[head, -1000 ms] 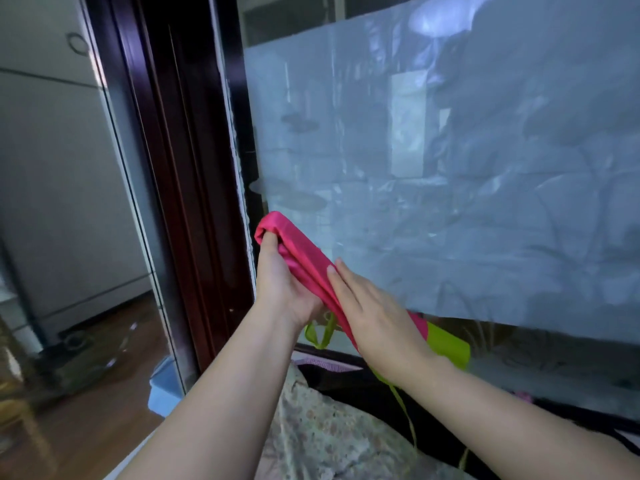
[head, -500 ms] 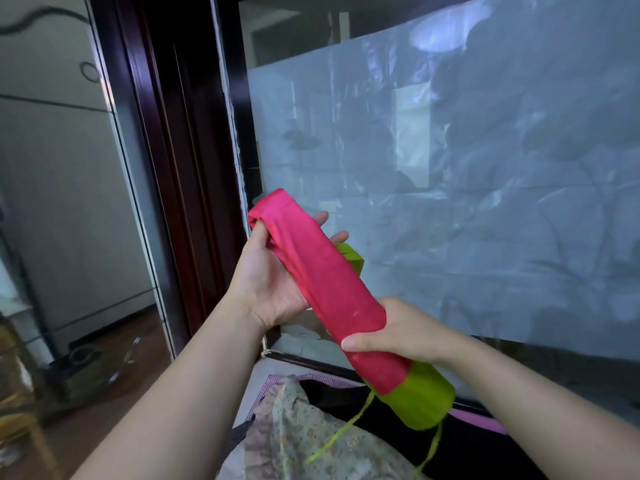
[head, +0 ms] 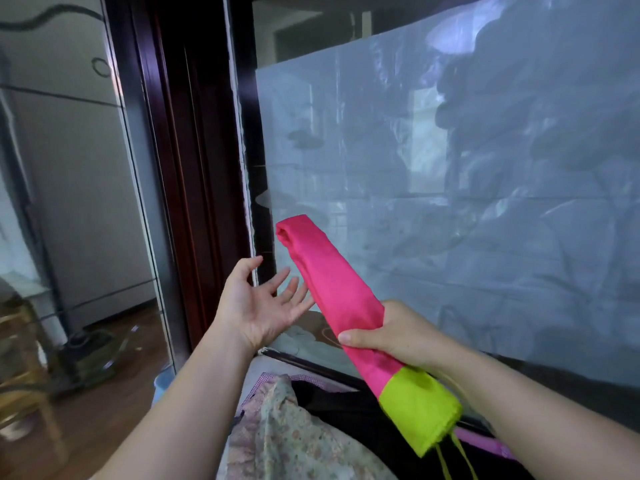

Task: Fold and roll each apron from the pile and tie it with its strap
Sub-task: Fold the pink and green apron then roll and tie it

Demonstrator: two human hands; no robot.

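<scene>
The apron [head: 332, 282] is held up in the air as a long roll in front of the frosted glass [head: 450, 202]. It is slanted from upper left to lower right. Its upper length is pink and its lower end is lime green. Two thin green straps [head: 450, 457] are seen hanging loose from the green end.

The right hand [head: 391, 336] is wrapped round the pink part just above the green band. The thumb is laid across the side facing the camera and the fingers are curled behind the roll. The right forearm is stretched in from the lower right corner.

The left hand [head: 263, 306] is held palm up with its fingers spread and slightly bent, and nothing is gripped in it. Its fingertips are brought just beside the roll's left edge; whether the cloth is touched cannot be told. The left forearm is raised in from the bottom centre.

Below the hands a floral cloth [head: 294, 434] is seen lying against a black cloth [head: 346, 400]. A dark wooden frame [head: 187, 168] is set to the left of the glass, and a wooden floor [head: 104, 393] is seen beyond it.
</scene>
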